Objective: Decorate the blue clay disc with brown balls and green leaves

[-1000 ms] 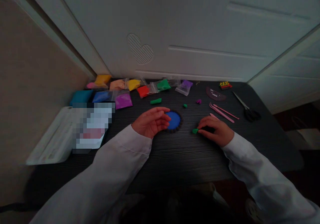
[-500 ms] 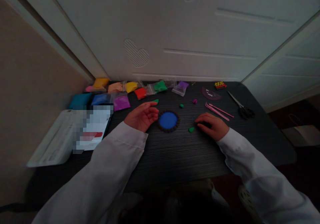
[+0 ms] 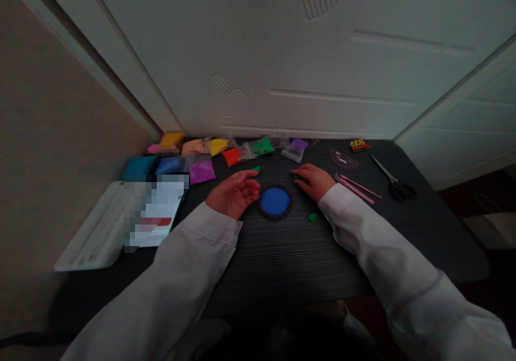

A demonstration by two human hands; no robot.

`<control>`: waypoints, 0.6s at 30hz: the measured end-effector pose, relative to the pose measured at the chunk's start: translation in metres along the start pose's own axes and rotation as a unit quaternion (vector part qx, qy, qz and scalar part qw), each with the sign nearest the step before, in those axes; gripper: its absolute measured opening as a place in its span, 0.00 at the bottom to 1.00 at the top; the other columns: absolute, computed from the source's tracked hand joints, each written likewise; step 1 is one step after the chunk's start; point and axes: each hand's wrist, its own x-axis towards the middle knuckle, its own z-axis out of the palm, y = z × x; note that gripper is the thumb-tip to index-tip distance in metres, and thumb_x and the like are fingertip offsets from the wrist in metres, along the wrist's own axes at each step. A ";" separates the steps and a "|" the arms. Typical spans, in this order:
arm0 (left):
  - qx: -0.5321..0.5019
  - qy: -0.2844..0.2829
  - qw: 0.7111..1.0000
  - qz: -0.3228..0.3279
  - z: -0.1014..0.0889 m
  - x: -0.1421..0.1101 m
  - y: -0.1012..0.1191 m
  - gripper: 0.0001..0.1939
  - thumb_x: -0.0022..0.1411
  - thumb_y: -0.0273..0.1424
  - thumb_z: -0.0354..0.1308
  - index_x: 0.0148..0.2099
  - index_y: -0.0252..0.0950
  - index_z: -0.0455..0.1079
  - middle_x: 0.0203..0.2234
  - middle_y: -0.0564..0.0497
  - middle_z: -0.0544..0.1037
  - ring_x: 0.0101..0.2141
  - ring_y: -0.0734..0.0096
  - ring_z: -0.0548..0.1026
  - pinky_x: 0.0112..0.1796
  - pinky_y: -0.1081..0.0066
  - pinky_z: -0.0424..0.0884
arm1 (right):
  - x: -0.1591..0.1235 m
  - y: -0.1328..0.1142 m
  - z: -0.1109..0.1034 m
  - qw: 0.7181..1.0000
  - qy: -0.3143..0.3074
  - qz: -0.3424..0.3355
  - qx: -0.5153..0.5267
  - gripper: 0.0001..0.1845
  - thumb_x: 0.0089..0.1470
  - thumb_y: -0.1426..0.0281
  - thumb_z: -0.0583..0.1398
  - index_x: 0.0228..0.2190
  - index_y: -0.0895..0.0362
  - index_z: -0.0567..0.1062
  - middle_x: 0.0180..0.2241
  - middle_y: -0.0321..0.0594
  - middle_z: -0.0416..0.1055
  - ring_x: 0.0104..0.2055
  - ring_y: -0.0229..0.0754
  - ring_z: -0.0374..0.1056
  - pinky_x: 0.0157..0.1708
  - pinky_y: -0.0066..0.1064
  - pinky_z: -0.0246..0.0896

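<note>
My left hand (image 3: 234,193) is left of a blue disc (image 3: 276,201) with a dark, beaded rim, which lies flat on the table. Its lower fingers curl loosely, and a pointed green clay piece (image 3: 256,170) shows at the tips of its upper digits. Beyond the disc, to the right, my right hand (image 3: 313,181) reaches down with its fingertips closed around a small green clay ball (image 3: 297,177), partly hidden by them. A green clay leaf shape (image 3: 312,217) rests below that hand. The magenta clay bit is hidden from view.
Bags of coloured clay, among them a green bag (image 3: 263,146) and a magenta bag (image 3: 202,171), line the back and left. A phone (image 3: 161,210) lies left. Pink tools (image 3: 357,189), scissors (image 3: 397,183) and a clear half-round scraper (image 3: 344,159) are at right.
My right hand has moved up and left from beside the green leaf shape to the small green ball and now covers the magenta bit. My left hand keeps its pose; the view shifted slightly.
</note>
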 end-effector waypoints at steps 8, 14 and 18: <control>0.026 -0.023 0.999 0.000 -0.001 -0.001 -0.004 0.09 0.51 0.28 0.53 0.36 0.31 0.68 0.23 0.49 0.75 0.26 0.74 0.73 0.29 0.74 0.69 | -0.013 -0.029 -0.024 0.996 0.054 0.017 0.070 0.10 0.44 0.64 0.59 0.28 0.58 0.69 0.24 0.35 0.66 0.25 0.34 0.61 0.26 0.27 0.58; 0.049 -0.052 0.997 -0.007 0.005 -0.006 -0.010 0.11 0.49 0.29 0.55 0.37 0.31 0.68 0.23 0.49 0.74 0.26 0.73 0.72 0.30 0.74 0.68 | -0.030 -0.063 -0.038 0.976 0.082 -0.036 0.197 0.11 0.49 0.67 0.55 0.36 0.56 0.69 0.32 0.38 0.69 0.32 0.35 0.63 0.33 0.29 0.59; 0.053 -0.064 0.996 -0.009 0.007 -0.009 -0.010 0.11 0.48 0.30 0.56 0.37 0.32 0.68 0.24 0.49 0.75 0.26 0.73 0.72 0.30 0.73 0.67 | -0.035 -0.068 -0.035 0.969 0.063 -0.035 0.237 0.13 0.54 0.70 0.49 0.40 0.54 0.68 0.32 0.37 0.68 0.31 0.34 0.64 0.34 0.29 0.59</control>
